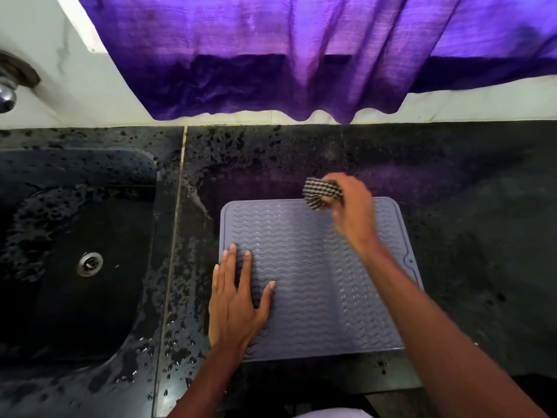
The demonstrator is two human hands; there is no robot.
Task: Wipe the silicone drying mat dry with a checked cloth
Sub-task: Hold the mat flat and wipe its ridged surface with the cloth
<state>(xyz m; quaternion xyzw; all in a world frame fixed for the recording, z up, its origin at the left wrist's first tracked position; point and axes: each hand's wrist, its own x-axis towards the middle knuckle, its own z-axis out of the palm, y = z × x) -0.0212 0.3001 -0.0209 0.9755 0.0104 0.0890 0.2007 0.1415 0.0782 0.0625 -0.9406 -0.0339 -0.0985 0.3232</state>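
Note:
A grey silicone drying mat (304, 245) with wavy ridges lies flat on the dark counter, with water drops along its right half. My left hand (236, 300) rests flat on the mat's near left part, fingers straight and spread. My right hand (351, 208) grips a bunched black-and-white checked cloth (321, 193) at the mat's far edge, right of the middle. The cloth touches the mat's rim there.
A black sink (60, 251) with a metal drain (89, 263) lies to the left, its surround wet. A chrome tap (7, 96) sticks out at the far left. A purple curtain (286, 55) hangs over the back wall. Dark counter (482, 221) stretches right of the mat.

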